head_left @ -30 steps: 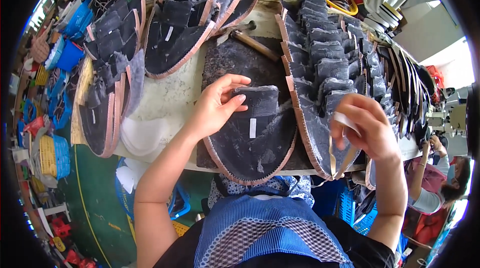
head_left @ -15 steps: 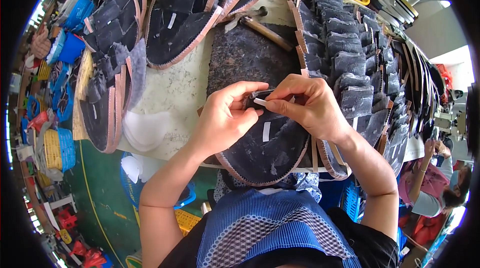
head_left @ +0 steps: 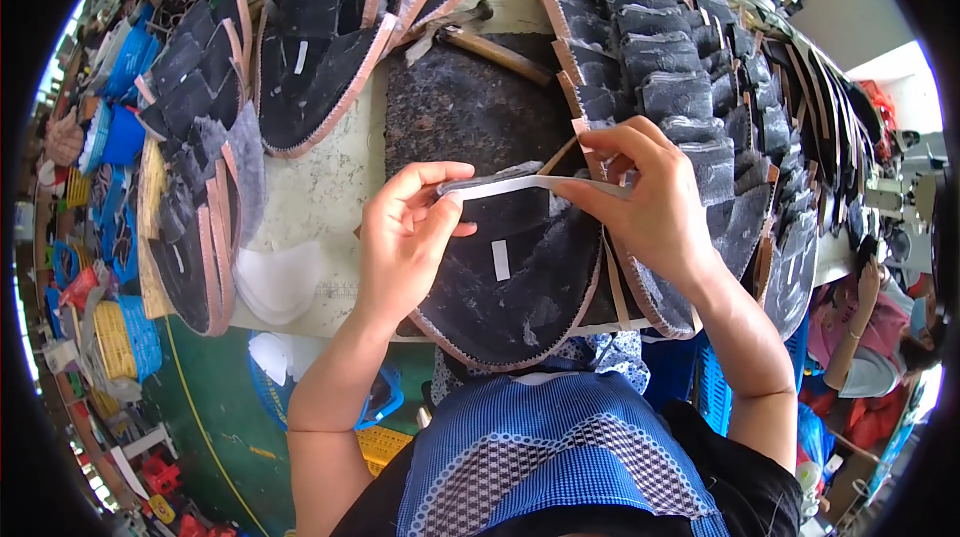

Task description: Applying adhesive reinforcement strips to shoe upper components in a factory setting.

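A black curved panel (head_left: 525, 312) with a tan notched edge lies in front of me, its rounded end toward my body and a small white rectangle on its face. Along its far, raised edge stretches a narrow white strip of tape (head_left: 500, 187). Closed over the left end of that edge and the tape is my left hand (head_left: 405, 237), thumb on the near side. My right hand (head_left: 645, 182) pinches the tape between thumb and finger, to the right of the panel, pulling it out taut.
Behind the panel, a wooden-handled hammer (head_left: 500, 55) rests on a dark worn slab (head_left: 450, 122). Overlapping black panels (head_left: 685, 97) are piled at right, others (head_left: 315, 67) at left. A white rounded sheet (head_left: 280, 282) lies on the table. At far right sits another person (head_left: 870, 327).
A longer length of white tape now shows, stretched between my hands along the panel's edge. My right hand has moved away from my left. The whole view has shifted a little.
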`<state>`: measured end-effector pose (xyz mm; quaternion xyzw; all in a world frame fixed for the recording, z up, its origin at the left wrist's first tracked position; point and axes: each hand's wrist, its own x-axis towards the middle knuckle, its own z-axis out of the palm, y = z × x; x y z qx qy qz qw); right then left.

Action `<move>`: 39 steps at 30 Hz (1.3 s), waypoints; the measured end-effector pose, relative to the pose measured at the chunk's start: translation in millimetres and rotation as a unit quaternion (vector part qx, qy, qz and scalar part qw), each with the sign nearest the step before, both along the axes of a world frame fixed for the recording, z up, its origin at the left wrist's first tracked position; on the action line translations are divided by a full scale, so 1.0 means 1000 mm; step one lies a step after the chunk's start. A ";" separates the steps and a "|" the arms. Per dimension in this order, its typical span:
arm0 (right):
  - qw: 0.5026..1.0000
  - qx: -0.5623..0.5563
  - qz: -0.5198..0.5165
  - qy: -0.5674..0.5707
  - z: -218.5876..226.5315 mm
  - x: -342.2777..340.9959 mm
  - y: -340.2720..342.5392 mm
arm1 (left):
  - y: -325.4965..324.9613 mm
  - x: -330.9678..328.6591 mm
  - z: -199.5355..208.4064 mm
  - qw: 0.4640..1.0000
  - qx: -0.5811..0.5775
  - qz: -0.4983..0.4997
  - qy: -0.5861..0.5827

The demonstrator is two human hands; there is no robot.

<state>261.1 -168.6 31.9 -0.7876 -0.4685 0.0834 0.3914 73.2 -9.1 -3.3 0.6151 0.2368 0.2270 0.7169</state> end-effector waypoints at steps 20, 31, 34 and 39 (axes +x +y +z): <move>0.964 0.124 -0.192 0.133 0.064 0.045 -0.146 | 0.045 0.040 0.015 0.779 0.603 0.047 0.168; 0.892 0.225 -0.383 0.077 0.146 0.047 -0.417 | -0.084 0.173 0.015 0.774 0.611 -0.155 -0.057; 0.935 0.003 -0.278 0.219 0.105 0.071 -0.257 | -0.084 0.166 0.005 0.799 0.582 -0.142 -0.059; 0.945 -0.014 0.014 0.327 0.075 0.074 -0.169 | -0.092 0.162 0.010 0.967 0.040 -0.251 0.002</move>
